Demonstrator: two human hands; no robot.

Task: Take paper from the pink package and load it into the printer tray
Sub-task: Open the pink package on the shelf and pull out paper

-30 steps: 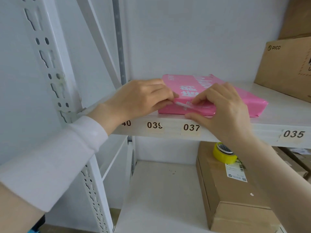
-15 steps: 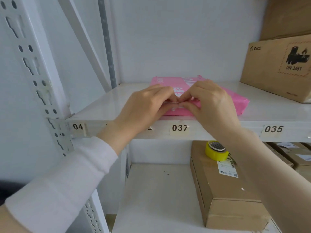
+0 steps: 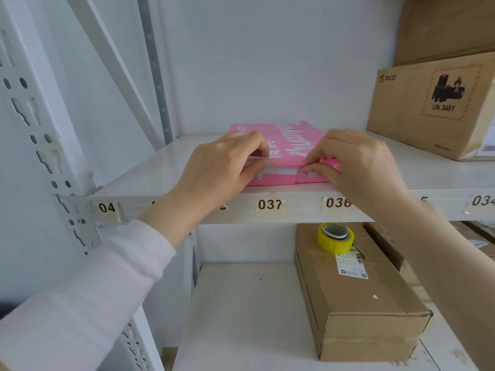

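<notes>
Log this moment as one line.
stage: opening wrapper | pink package: on shelf | left hand, right hand: pinching front flap | paper: not out

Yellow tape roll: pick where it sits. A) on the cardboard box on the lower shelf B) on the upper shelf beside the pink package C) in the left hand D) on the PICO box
A: the yellow tape roll rests on top of the cardboard box on the lower shelf, below the label 036.
</notes>
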